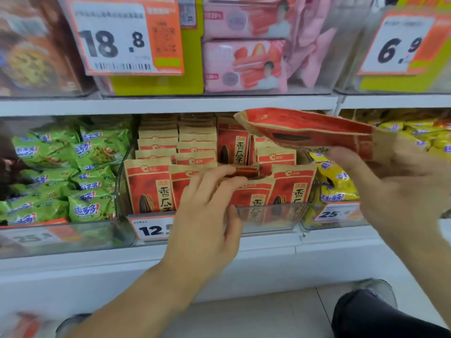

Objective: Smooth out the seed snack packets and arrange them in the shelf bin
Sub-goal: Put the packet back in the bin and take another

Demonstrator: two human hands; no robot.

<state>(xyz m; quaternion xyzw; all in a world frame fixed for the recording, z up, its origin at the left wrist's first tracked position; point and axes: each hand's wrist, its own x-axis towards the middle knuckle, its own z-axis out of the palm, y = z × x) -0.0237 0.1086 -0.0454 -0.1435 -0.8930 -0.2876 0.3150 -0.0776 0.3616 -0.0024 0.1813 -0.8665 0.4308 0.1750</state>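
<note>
Right hand grips one seed packet above the clear shelf bin. Left hand, fingers extended, presses the front-row packets. Risk: inserting without a cleared gap may crumple neighbouring packets.

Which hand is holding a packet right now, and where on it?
The right hand holds a red seed packet by its right end, flat above the bin. The left hand holds nothing; its straight fingers rest on the front-row packets.
</note>
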